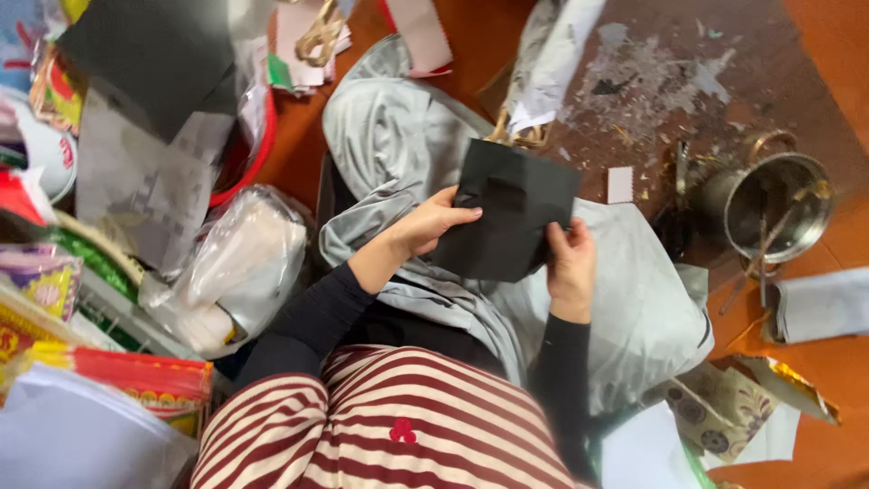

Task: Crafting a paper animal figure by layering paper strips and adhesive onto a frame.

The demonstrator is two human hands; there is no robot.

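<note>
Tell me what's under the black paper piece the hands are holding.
Grey cloth lies under the black paper piece, spread over the lap. The left hand and right hand grip its edges; whatever lies directly beneath it is covered.

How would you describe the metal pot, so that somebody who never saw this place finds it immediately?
Start from the grey cloth spread over the person's lap and look to its right, onto the orange floor. There stands a round, shiny metal pot with thin sticks leaning inside. It is the only metal thing there; its neighbours are all paper or cloth.
</note>
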